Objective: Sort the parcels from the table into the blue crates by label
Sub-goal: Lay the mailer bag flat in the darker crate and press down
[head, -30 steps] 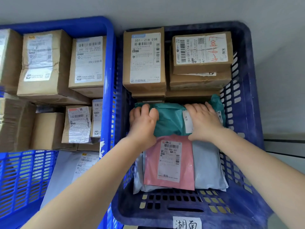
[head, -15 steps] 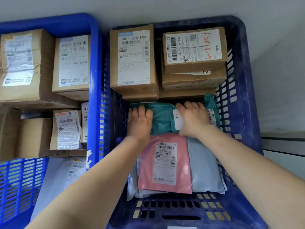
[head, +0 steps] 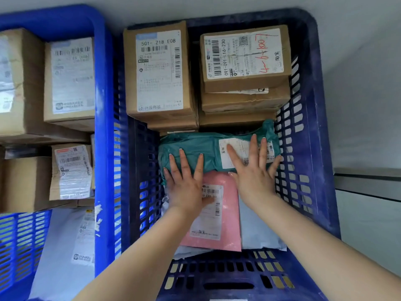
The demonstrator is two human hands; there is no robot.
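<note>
A teal mailer parcel (head: 195, 146) lies across the middle of the dark blue crate (head: 308, 118). My left hand (head: 184, 181) lies flat with spread, straight fingers on the parcel's left end and partly over a pink mailer (head: 230, 224). My right hand (head: 253, 168) is flat too, its fingers spread over the teal parcel's white label. Neither hand grips anything. Under the pink mailer lie pale grey mailers (head: 258, 233).
Cardboard boxes fill the back of the dark crate: a tall one (head: 158, 72) on the left, a stack (head: 245, 57) on the right. A brighter blue crate (head: 102, 118) to the left holds several boxes and a grey mailer (head: 63, 246). Grey floor lies to the right.
Both hands went from curled round the teal parcel to flat with spread fingers on top of it, drawn slightly back toward me. The parcel now rests in the crate.
</note>
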